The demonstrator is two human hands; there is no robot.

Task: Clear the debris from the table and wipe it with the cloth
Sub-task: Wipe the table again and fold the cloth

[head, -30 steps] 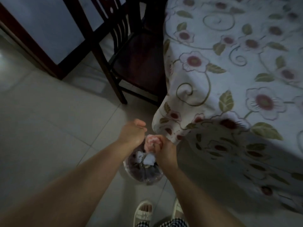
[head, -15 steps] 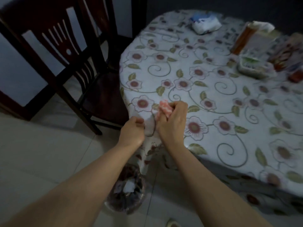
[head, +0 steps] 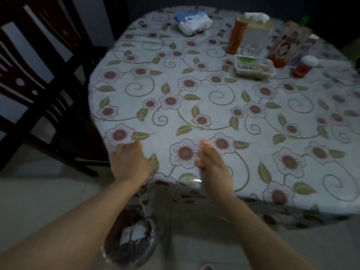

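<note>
While both forearms reach over the near edge of the table [head: 214, 106], the left hand [head: 129, 162] hangs curled and clenched on nothing visible, and the right hand [head: 211, 164] grasps a pink cloth [head: 204, 142] bunched against the flowered tablecloth. Below the edge, a bin [head: 132, 240] holding scraps stands on the floor.
</note>
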